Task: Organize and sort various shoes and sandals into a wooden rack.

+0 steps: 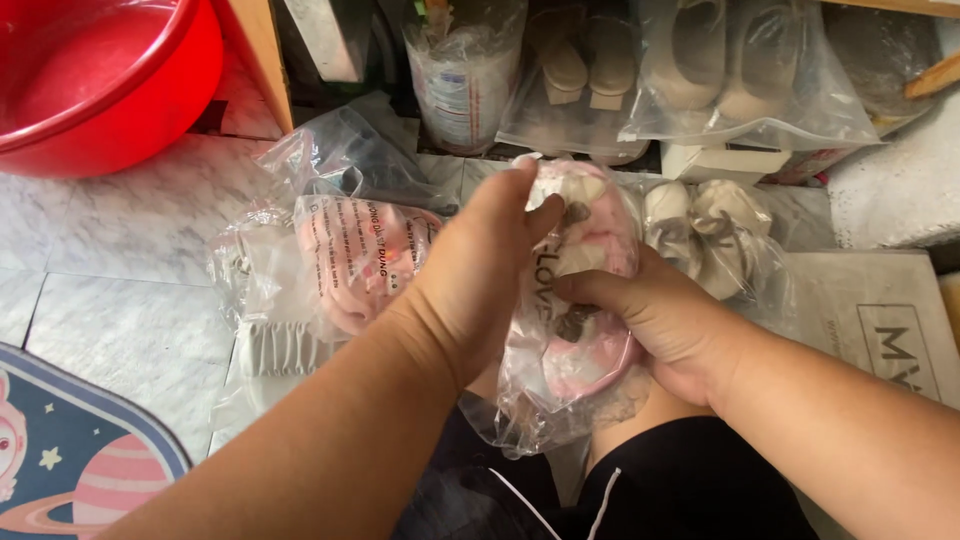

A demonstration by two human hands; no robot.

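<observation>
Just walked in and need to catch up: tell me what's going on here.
A person seated on the floor holds a clear bag of pink slippers in both hands over their lap. The left hand wraps its near side, fingers up toward the top; the right hand grips it from the other side, thumb pressing on the plastic. A second pink pair in a bag lies on the marble floor just left, and a beige bagged pair sits to the right. A red basin stands at the far left.

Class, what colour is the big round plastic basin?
Red, the plastic basin, clearest in the head view.
</observation>
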